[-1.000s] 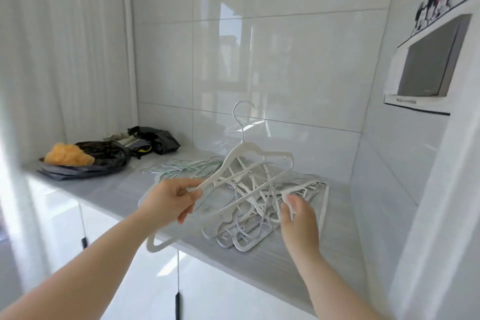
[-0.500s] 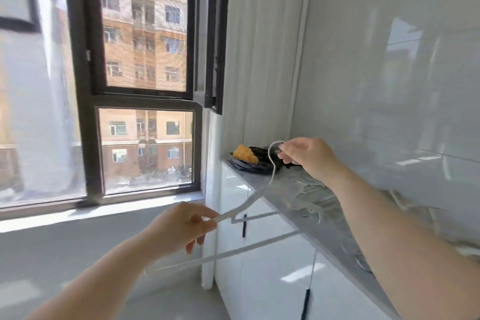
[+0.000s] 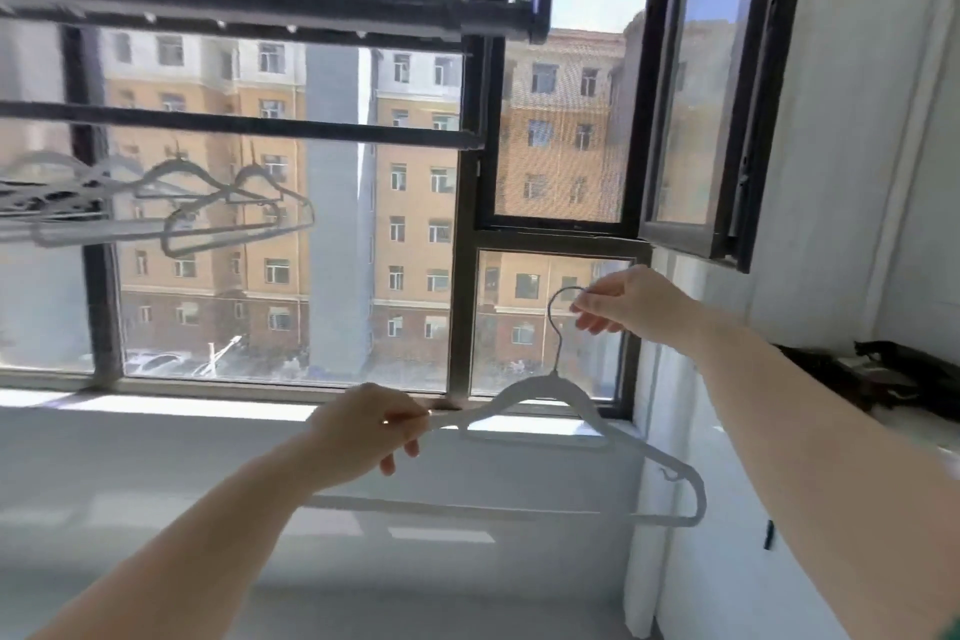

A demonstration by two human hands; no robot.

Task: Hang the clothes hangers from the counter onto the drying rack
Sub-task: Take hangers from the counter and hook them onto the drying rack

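Both hands hold one white hanger (image 3: 553,387). My left hand (image 3: 363,431) pinches its left shoulder between thumb and fingers, and my right hand (image 3: 628,301) pinches the tip of its metal hook (image 3: 551,309). It hangs upright before the window (image 3: 462,276), below and right of the drying rack (image 3: 249,8), where other hangers (image 3: 244,203) hang. Half a second ago it was tilted and lower.

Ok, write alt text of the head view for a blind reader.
Two hands hold a white hanger before a window: the left hand pinches its shoulder, the right hand its wire hook. Up left, other hangers hang on the drying rack.
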